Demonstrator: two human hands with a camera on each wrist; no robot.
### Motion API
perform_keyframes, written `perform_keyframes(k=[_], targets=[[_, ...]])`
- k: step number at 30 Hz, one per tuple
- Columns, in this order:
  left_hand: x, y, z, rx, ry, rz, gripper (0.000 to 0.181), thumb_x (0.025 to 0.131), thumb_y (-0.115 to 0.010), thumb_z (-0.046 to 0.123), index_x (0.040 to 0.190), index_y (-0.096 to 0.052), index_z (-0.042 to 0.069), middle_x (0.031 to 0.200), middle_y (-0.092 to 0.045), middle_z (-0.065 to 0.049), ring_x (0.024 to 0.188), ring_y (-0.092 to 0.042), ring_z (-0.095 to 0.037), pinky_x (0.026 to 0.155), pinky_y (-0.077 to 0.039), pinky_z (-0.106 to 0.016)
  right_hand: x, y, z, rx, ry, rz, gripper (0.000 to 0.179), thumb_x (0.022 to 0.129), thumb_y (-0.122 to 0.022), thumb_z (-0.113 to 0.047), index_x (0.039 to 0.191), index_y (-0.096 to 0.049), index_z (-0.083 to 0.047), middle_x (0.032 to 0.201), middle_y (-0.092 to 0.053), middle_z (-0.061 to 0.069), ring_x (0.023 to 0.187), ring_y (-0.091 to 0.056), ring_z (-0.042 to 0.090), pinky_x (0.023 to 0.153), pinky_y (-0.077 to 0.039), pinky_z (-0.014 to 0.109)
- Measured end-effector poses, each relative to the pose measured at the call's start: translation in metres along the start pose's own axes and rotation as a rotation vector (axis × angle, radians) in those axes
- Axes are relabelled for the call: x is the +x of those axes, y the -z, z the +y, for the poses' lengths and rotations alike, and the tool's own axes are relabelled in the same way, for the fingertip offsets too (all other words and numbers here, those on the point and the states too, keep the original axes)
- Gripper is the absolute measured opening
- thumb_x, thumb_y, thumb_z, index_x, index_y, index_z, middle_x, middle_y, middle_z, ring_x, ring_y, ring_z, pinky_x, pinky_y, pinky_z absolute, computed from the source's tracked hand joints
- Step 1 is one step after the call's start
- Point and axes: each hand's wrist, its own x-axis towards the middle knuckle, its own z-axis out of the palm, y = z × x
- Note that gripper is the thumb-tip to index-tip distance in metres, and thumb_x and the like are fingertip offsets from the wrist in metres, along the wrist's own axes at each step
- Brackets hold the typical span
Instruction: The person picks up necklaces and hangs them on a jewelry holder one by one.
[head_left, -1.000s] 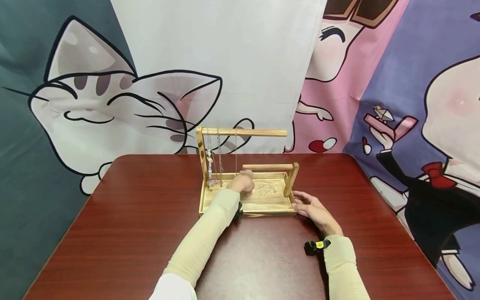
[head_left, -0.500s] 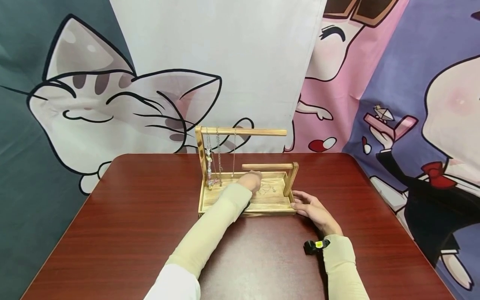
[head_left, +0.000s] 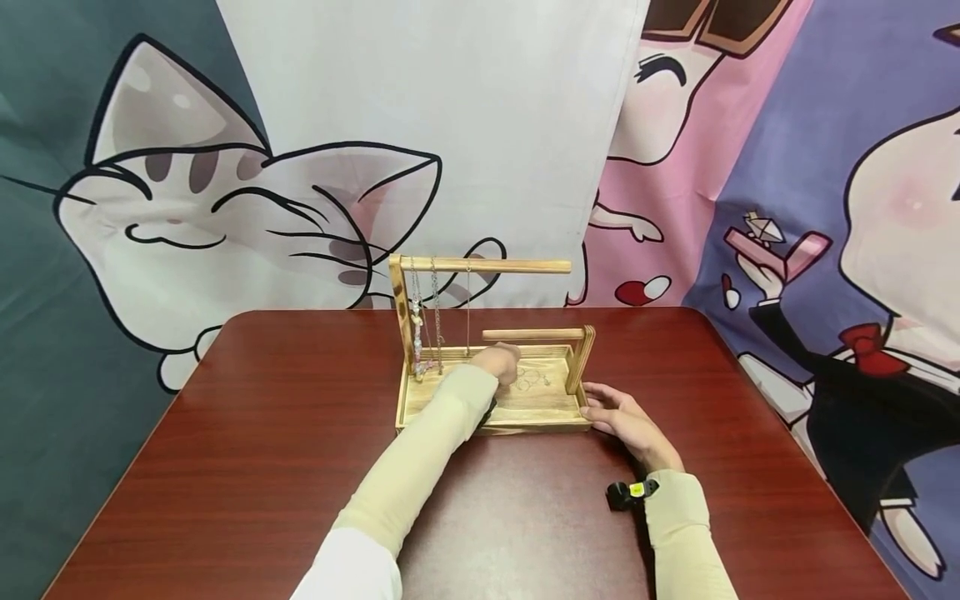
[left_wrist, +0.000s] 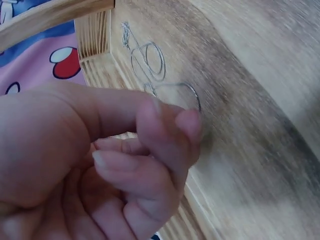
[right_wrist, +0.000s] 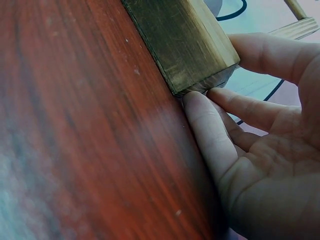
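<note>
A wooden jewelry stand (head_left: pixel 551 425) with a shallow tray sits on the table. My left hand (head_left: pixel 498 363) is down in the tray, thumb and index fingertip pinched together. A thin silver chain (left_wrist: pixel 194 93) curves along the tray floor to those fingertips in the left wrist view; its end is hidden by them. Looser chain loops (left_wrist: pixel 149 62) lie beyond on the wood. My right hand (head_left: pixel 626 421) holds the tray's right end, thumb at the rim and fingers against the outer side, as the right wrist view shows (right_wrist: pixel 265 120) up close.
Over the tray's left and middle runs a tall bar (head_left: pixel 517 266) with several necklaces (head_left: pixel 437 317) hanging from it. A lower bar (head_left: pixel 532 334) stands on the right post (head_left: pixel 581 362). The red-brown table (head_left: pixel 300 400) stretches before a cartoon-printed cloth (head_left: pixel 517 125).
Within the tray, my left hand moved right about a second ago and then stayed nearly in place. The hanging necklace beside it swung slightly. My right hand keeps its place.
</note>
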Motion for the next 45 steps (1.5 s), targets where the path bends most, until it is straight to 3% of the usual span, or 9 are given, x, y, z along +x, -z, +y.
perform_keyframes(k=[5,13,15,17,20,24,27,32,45], targets=[[-0.004,0.000,-0.006,-0.095,0.005,-0.018,0.068,0.077,-0.046,-0.011,0.138,-0.025,0.008,0.130,-0.028,-0.017,0.045,-0.031,-0.010,0.040,-0.029,-0.021,0.000,0.000,0.003,-0.006,0.012,0.003,0.065,0.085,-0.061,-0.008,0.140,-0.027,0.001,0.134,-0.038,0.026,0.104,-0.055,0.014,0.081,-0.048,0.024],[-0.023,0.008,-0.018,-0.217,-0.059,-0.040,0.069,0.093,-0.040,0.015,0.148,0.001,0.018,0.055,-0.050,0.000,0.037,-0.026,-0.008,0.043,-0.025,-0.023,0.001,0.001,0.003,-0.014,0.026,0.004,0.067,0.083,-0.062,-0.008,0.139,-0.027,0.003,0.133,-0.039,0.027,0.103,-0.055,0.014,0.081,-0.048,0.025],[-0.028,0.010,-0.022,-0.209,-0.074,-0.005,0.069,0.093,-0.042,0.021,0.148,-0.001,0.016,0.051,-0.050,0.004,0.036,-0.028,-0.007,0.060,-0.040,-0.021,0.000,0.001,0.002,-0.012,0.013,0.010,0.066,0.083,-0.062,-0.008,0.140,-0.028,0.001,0.134,-0.038,0.027,0.103,-0.055,0.014,0.081,-0.048,0.024],[-0.034,0.011,-0.026,-0.197,-0.101,0.044,0.068,0.092,-0.045,0.021,0.147,-0.008,0.011,0.049,-0.050,0.006,0.036,-0.030,-0.007,0.082,-0.038,-0.023,0.001,0.001,0.002,-0.013,0.011,0.008,0.066,0.084,-0.061,-0.007,0.140,-0.027,0.001,0.135,-0.037,0.028,0.104,-0.055,0.015,0.081,-0.048,0.024],[-0.043,0.010,-0.033,-0.202,-0.143,0.113,0.049,0.090,-0.048,0.017,0.136,-0.040,0.003,0.050,-0.055,0.005,0.037,-0.034,-0.007,0.091,-0.038,-0.026,0.000,0.000,0.001,-0.020,0.010,0.005,0.064,0.085,-0.060,-0.007,0.140,-0.027,0.001,0.135,-0.036,0.028,0.105,-0.054,0.015,0.081,-0.048,0.023],[-0.052,0.006,-0.044,-0.223,-0.240,0.204,0.019,0.086,-0.049,0.009,0.078,-0.065,0.002,0.055,-0.063,-0.001,0.039,-0.041,-0.008,0.052,-0.039,-0.022,-0.001,0.000,0.000,-0.017,0.008,0.005,0.064,0.086,-0.059,-0.006,0.140,-0.026,0.001,0.135,-0.036,0.028,0.106,-0.053,0.016,0.081,-0.048,0.023],[-0.058,0.004,-0.051,-0.248,-0.330,0.262,0.031,0.085,-0.050,0.008,0.059,-0.065,0.000,0.059,-0.066,-0.007,0.043,-0.051,-0.010,0.053,-0.040,-0.021,-0.001,0.000,-0.001,-0.009,0.013,-0.001,0.064,0.086,-0.059,-0.006,0.141,-0.025,0.002,0.136,-0.035,0.029,0.106,-0.053,0.016,0.082,-0.047,0.023],[-0.065,-0.001,-0.062,-0.363,-0.349,0.277,0.028,0.084,-0.053,0.011,0.063,-0.065,-0.001,0.063,-0.067,-0.012,0.060,-0.066,-0.022,0.055,-0.041,-0.022,-0.001,0.000,0.000,-0.022,0.006,0.008,0.065,0.085,-0.060,-0.007,0.140,-0.027,0.001,0.136,-0.036,0.027,0.105,-0.054,0.015,0.081,-0.048,0.024],[-0.081,0.010,-0.080,-0.606,-0.333,0.354,0.020,0.087,-0.055,0.014,0.070,-0.061,0.004,0.065,-0.065,-0.005,0.066,-0.066,-0.029,0.055,-0.048,-0.025,0.000,0.000,0.002,-0.047,-0.012,0.026,0.063,0.085,-0.060,-0.007,0.139,-0.029,-0.001,0.137,-0.038,0.024,0.105,-0.055,0.015,0.081,-0.048,0.024]])
